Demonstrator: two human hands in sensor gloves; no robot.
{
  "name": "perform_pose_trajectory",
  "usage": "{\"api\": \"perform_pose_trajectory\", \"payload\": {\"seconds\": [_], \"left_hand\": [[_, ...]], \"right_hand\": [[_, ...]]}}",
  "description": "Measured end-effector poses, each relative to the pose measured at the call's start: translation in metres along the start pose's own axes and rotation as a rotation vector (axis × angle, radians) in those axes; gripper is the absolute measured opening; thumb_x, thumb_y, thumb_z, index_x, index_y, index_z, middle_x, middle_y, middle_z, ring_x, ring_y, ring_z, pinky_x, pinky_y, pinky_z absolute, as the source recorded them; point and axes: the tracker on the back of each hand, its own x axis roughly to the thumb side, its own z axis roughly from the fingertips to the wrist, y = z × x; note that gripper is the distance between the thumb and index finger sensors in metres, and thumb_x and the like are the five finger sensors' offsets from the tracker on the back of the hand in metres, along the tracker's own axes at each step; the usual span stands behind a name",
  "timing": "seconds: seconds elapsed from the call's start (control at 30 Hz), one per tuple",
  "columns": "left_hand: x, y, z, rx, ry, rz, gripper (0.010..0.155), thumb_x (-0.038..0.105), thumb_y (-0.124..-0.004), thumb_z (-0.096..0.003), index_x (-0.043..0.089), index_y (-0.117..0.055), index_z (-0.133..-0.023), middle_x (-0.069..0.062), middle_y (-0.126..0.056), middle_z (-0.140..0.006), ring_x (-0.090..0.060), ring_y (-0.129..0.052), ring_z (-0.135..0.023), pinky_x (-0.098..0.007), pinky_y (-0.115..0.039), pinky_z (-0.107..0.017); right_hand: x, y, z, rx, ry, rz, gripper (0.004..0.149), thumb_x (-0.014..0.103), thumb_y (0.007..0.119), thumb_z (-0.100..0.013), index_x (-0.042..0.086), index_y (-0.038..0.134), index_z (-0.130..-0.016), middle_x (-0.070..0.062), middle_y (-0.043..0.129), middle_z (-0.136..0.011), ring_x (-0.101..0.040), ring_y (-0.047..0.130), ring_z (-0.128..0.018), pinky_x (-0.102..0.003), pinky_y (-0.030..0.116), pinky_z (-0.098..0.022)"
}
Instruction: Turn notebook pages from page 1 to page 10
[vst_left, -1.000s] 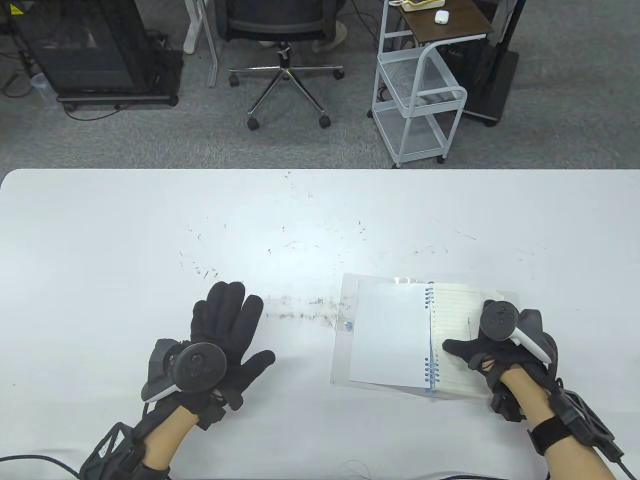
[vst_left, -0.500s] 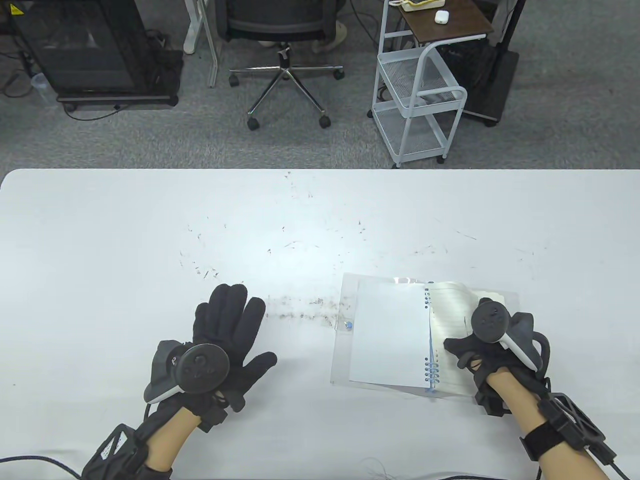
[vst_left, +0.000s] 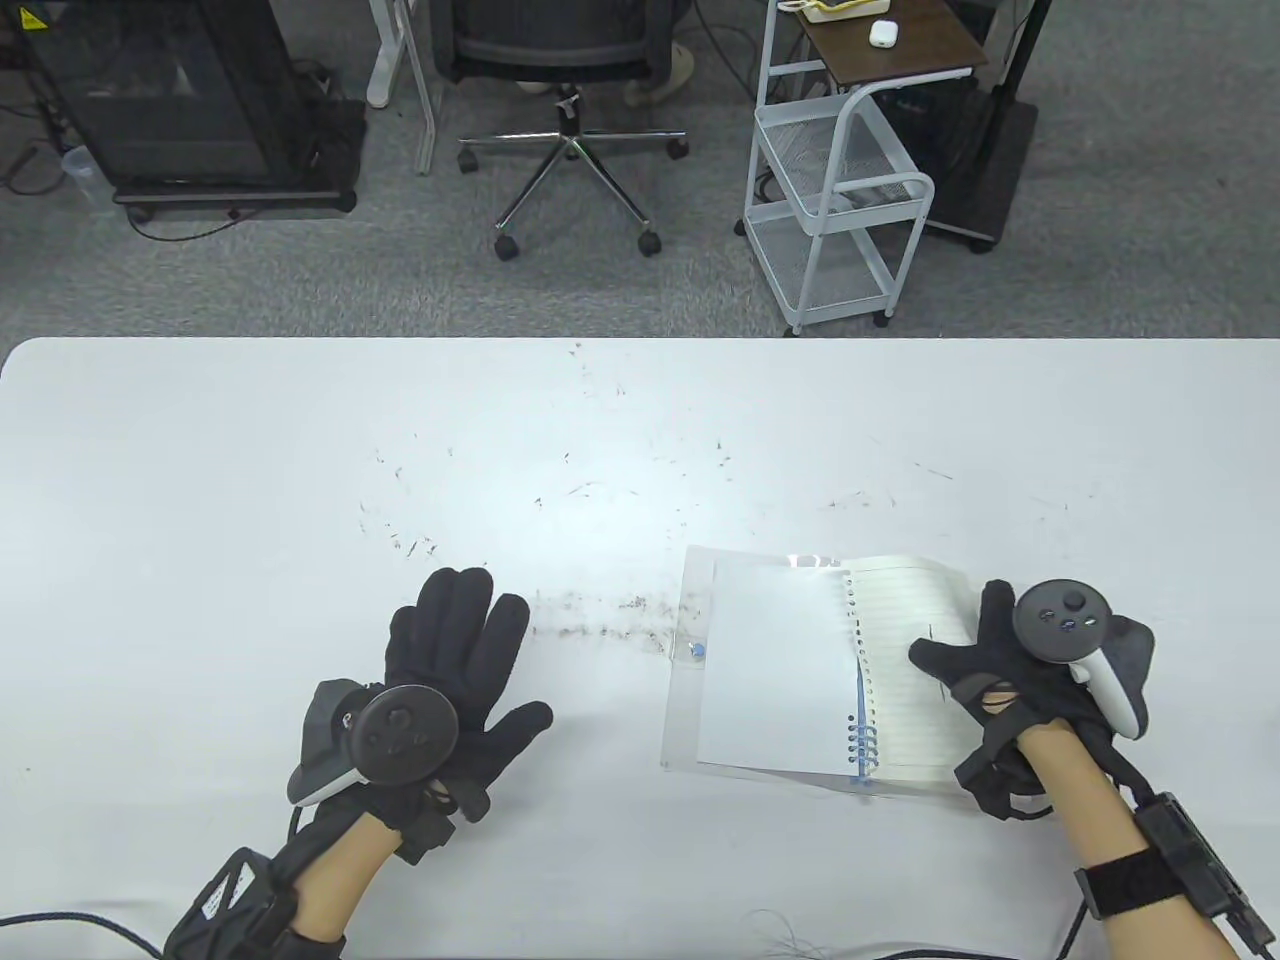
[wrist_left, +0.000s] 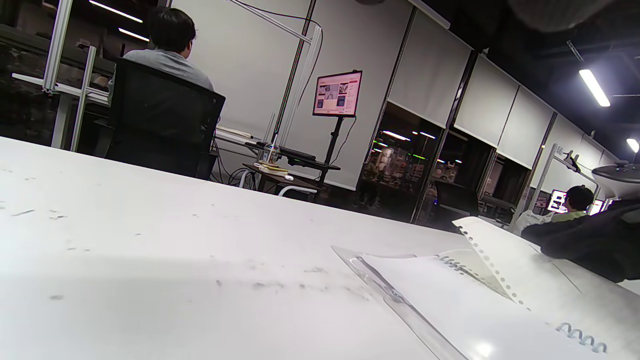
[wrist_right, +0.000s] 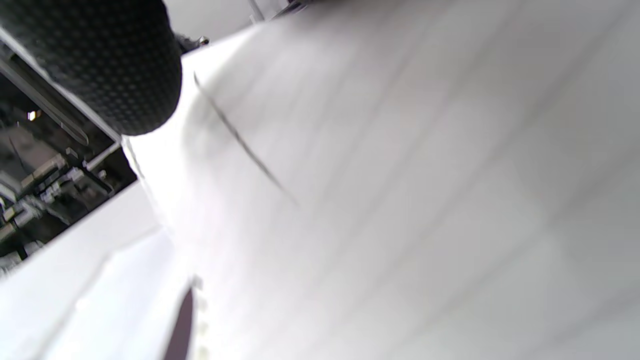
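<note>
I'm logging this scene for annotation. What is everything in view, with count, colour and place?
notebook: 1, white pages, blue spiral, table's near right
lifted page: 1, lined, cream, raised off the spiral at its far end
table: 1, white, scuffed
office chair: 1, black, floor behind table
wire cart: 1, white, floor, right of chair
left hand: 1, black glove, flat on table
right hand: 1, black glove, on the lifted page's right edge

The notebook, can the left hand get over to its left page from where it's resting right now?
Probably yes. The left hand lies flat on the table, fingers spread, holding nothing. Only bare, scuffed tabletop lies between it and the notebook. The right hand holds the lifted lined page, away from the left page.
</note>
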Motion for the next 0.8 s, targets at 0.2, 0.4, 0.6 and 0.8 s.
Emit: {"api": "perform_pose_trajectory", "payload": {"seconds": [0.2,0.4,0.6,0.8], "left_hand": [[0.000,0.000,0.000,-0.010,0.003,0.007,0.088,0.071,-0.063,-0.0448,0.026,-0.032,-0.114,-0.010,-0.016,-0.118,-0.046,-0.014,-0.114,-0.073,-0.030,-0.073],[0.000,-0.001,0.000,-0.011,0.004,0.015,0.088,0.070,-0.063,-0.0449,0.026,-0.032,-0.114,-0.010,-0.016,-0.118,-0.047,-0.014,-0.114,-0.072,-0.031,-0.073],[0.000,0.000,-0.001,-0.010,0.004,0.020,0.087,0.070,-0.063,-0.0450,0.027,-0.032,-0.114,-0.010,-0.016,-0.118,-0.046,-0.015,-0.114,-0.072,-0.032,-0.073],[-0.002,0.001,-0.001,-0.008,0.008,0.026,0.087,0.070,-0.063,-0.0452,0.027,-0.032,-0.114,-0.010,-0.016,-0.118,-0.047,-0.015,-0.114,-0.072,-0.033,-0.073]], "right_hand": [[-0.029,-0.024,0.005,0.038,0.059,-0.234,0.100,0.059,0.085,-0.045,0.001,0.022,-0.097,-0.038,0.043,-0.098,-0.046,0.092,-0.070,-0.061,0.077,-0.048],[-0.046,-0.034,0.005,0.082,0.081,-0.378,0.093,0.052,0.087,-0.046,0.000,0.029,-0.097,-0.038,0.055,-0.094,-0.037,0.101,-0.058,-0.055,0.083,-0.042],[-0.037,-0.039,0.002,0.137,-0.002,-0.234,0.076,0.034,0.087,-0.047,0.003,0.038,-0.098,-0.032,0.064,-0.093,-0.023,0.104,-0.047,-0.050,0.085,-0.042],[-0.007,-0.040,0.002,0.144,-0.098,-0.179,0.074,0.023,0.088,-0.044,0.002,0.041,-0.097,-0.034,0.065,-0.092,-0.019,0.104,-0.044,-0.047,0.086,-0.040]]}}
